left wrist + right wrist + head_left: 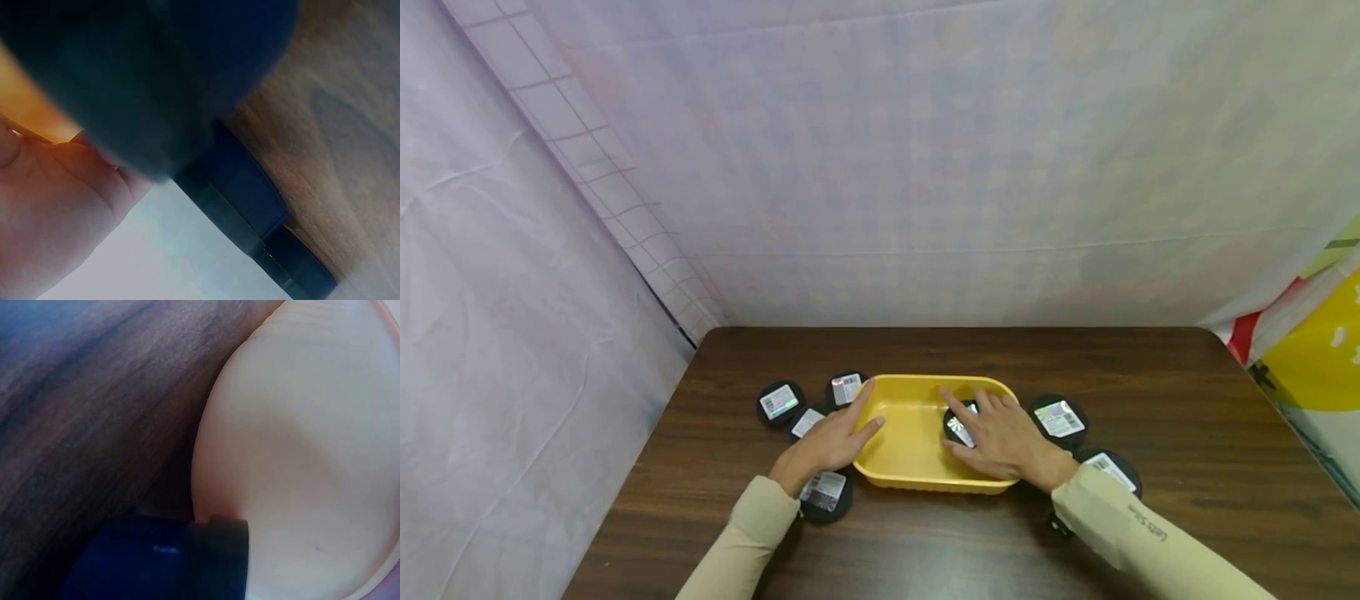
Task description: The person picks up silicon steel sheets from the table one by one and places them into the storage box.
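A yellow plastic tray (902, 482) with rounded corners stands on the table. My left hand (827, 442) lies at its left end, with the thumb over the inside and the index finger stretched along the rim. Inside the right part of the tray, my right hand (1011, 437) holds a flat round black container (957, 429) with a white label, thumb and index finger at its edge; the palm hides part of it. Beside my left hand lie similar round containers (780, 403), and one labelled container (825, 497) is partly under the left wrist.
Right of the tray lie a round black container (1058, 418) and another container (1108, 468), partly behind the right forearm. The dark wooden table (925, 550) ends at a pale hanging sheet (925, 208). The left wrist view shows black container sides (244, 181) very close.
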Demonstrator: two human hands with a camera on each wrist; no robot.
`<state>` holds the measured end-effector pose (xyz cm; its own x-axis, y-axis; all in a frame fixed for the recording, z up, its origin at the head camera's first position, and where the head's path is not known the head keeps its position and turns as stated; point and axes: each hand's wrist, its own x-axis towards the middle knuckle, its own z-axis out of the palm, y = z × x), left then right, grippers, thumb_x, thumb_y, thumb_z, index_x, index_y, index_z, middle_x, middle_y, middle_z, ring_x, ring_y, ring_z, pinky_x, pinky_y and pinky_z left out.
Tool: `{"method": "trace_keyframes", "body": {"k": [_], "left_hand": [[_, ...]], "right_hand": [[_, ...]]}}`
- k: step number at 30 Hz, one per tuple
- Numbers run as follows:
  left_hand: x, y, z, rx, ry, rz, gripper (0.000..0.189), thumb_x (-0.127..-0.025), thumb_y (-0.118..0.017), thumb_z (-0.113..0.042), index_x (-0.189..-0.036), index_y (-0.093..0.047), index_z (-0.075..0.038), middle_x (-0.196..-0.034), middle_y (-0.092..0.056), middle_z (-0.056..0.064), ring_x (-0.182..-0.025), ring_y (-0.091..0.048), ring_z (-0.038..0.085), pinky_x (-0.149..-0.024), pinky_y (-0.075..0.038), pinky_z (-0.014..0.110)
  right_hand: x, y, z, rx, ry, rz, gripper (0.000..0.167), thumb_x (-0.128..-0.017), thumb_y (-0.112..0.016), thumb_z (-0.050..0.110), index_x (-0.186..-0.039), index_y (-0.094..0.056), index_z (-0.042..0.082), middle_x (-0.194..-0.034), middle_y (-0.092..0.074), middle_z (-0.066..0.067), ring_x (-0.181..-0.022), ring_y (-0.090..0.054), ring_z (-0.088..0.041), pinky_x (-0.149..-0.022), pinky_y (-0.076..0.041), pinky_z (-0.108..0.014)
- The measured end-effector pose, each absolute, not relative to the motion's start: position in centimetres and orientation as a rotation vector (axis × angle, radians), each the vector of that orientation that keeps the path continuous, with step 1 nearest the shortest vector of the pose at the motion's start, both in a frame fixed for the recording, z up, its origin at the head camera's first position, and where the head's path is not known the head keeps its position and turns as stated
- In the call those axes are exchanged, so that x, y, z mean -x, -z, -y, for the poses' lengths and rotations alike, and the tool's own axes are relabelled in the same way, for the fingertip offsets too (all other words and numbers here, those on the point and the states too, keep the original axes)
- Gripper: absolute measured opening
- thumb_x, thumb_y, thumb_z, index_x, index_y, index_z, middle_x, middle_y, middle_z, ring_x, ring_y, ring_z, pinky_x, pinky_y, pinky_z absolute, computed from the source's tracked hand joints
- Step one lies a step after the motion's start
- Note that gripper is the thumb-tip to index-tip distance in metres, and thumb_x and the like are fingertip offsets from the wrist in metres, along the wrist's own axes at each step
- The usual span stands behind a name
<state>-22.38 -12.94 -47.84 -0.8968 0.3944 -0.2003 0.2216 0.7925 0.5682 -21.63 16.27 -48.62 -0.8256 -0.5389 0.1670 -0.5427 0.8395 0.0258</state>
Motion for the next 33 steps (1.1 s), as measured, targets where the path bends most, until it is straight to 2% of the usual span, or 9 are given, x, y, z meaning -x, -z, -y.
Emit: {"method": "trace_keyframes", "body": {"k": [17, 27, 33], "left_hand": [[22.45, 47.9, 12.89, -0.453, -0.784, -2.676, 0.07, -0.101, -0.031, -0.062, -0.159, -0.001, -0.038, -0.153, -0.043, 0.012, -0.108, -0.057, 0.025, -0.1, -0.042, 0.052], [22.32, 47.65, 12.94, -0.46, -0.786, -2.675, 0.07, -0.102, -0.031, -0.062, -0.16, 0.0, -0.037, -0.156, -0.038, 0.013, -0.121, -0.055, 0.028, -0.103, -0.04, 0.053], [22.32, 47.54, 12.86, -0.457, -0.787, -2.673, 0.07, -0.102, -0.031, -0.061, -0.159, -0.001, -0.037, -0.156, -0.039, 0.013, -0.119, -0.056, 0.028, -0.103, -0.041, 0.053]], "right_hand": [[21.61, 48.51, -16.06, -0.854, 0.086, 2.904, 0.075, -0.094, -0.049, 0.065, -0.152, -0.041, 0.019, -0.106, -0.057, -0.017, -0.088, -0.059, -0.033, -0.078, -0.045, -0.049], [21.58, 48.49, -16.05, -0.853, 0.118, 2.922, 0.076, -0.094, -0.046, 0.067, -0.153, -0.039, 0.019, -0.109, -0.058, -0.016, -0.091, -0.059, -0.033, -0.081, -0.046, -0.05], [21.56, 48.36, -16.08, -0.851, 0.118, 2.934, 0.077, -0.094, -0.045, 0.068, -0.153, -0.039, 0.02, -0.109, -0.058, -0.016, -0.09, -0.059, -0.032, -0.08, -0.045, -0.049]]}}
